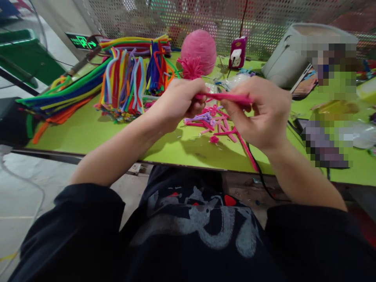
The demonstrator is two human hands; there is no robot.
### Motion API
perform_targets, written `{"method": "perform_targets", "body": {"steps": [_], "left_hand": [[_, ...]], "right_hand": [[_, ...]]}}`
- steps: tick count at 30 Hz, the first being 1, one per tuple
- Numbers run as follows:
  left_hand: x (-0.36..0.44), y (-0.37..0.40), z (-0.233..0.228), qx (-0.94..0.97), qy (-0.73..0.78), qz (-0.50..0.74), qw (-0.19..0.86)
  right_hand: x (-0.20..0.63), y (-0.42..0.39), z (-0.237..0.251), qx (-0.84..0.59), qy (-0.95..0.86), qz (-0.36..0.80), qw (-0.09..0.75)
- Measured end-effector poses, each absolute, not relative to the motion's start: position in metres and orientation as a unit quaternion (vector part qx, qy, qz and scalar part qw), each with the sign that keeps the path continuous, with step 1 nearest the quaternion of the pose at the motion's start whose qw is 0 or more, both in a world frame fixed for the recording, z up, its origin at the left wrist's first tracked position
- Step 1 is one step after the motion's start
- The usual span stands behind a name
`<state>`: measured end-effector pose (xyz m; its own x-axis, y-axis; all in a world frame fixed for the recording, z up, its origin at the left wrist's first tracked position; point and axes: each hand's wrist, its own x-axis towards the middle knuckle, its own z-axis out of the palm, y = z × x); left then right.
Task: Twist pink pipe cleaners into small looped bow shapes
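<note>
Far left: long pipe cleaners (63, 96) fan over the green table (88, 133); their outer ends are cut off by the table edge and hard to separate. Next, a mixed-colour bent bundle (125, 84) stands just behind the left forearm; its base is a blur of small pieces.

Left hand (176, 103): forearm rising from lower left, wrist bent inward, fingers curled shut around one end of a pink pipe cleaner (226, 97). Fingertips hidden behind the knuckles.

The pink pipe cleaner spans level between both hands, above the table, in front of a pink yarn ball (199, 49) and a pink pompom (190, 67).

Below it, cut pink and purple pieces (216, 123) lie on the table, partly hidden by the hands.

Right hand (263, 113): forearm from lower right, back of hand to camera, thumb and forefinger pinching the other end; remaining fingers loosely curled.

Right: a grey container (289, 58); pixelated patches beside it, contents unreadable.
</note>
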<state>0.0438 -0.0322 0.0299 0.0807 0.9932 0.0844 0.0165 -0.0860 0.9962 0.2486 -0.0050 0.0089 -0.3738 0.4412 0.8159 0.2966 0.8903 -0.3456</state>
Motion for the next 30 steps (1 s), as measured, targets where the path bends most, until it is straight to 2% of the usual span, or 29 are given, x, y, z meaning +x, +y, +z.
{"method": "perform_targets", "body": {"steps": [2,3,7,9,15,17,22,23,24,26,28,30], "left_hand": [[0.043,-0.028,0.027,0.528,0.476,0.476,0.517],[0.041,-0.026,0.025,0.549,0.47,0.48,0.497],[0.035,-0.026,0.019,0.679,0.397,0.538,0.304],[0.035,-0.03,0.018,0.71,0.395,0.535,0.233],[0.036,-0.038,0.021,0.735,0.438,0.472,0.213],[0.029,-0.034,0.021,0.762,0.414,0.467,0.172],[0.007,-0.018,0.019,0.864,0.306,0.384,-0.112],[0.005,-0.016,0.017,0.867,0.293,0.376,-0.144],[0.005,-0.016,0.016,0.866,0.286,0.382,-0.15],[0.01,-0.019,0.015,0.854,0.303,0.414,-0.083],[0.019,-0.023,0.015,0.82,0.336,0.46,0.047],[0.03,-0.027,0.016,0.749,0.381,0.489,0.234]], "right_hand": [[0.249,-0.003,0.006,-0.232,-0.815,0.079,0.526],[0.249,0.0,0.004,-0.236,-0.808,0.102,0.53],[0.247,0.009,0.001,-0.235,-0.798,0.25,0.496],[0.245,0.01,0.004,-0.227,-0.797,0.284,0.482],[0.239,0.003,0.01,-0.224,-0.764,0.291,0.53],[0.238,0.005,0.007,-0.226,-0.757,0.309,0.53],[0.241,0.014,-0.003,-0.24,-0.74,0.381,0.499],[0.241,0.014,-0.004,-0.245,-0.741,0.384,0.493],[0.242,0.014,-0.005,-0.248,-0.744,0.382,0.489],[0.243,0.011,-0.005,-0.242,-0.752,0.361,0.496],[0.245,0.006,-0.004,-0.233,-0.762,0.326,0.509],[0.248,0.0,0.0,-0.228,-0.78,0.271,0.517]]}}
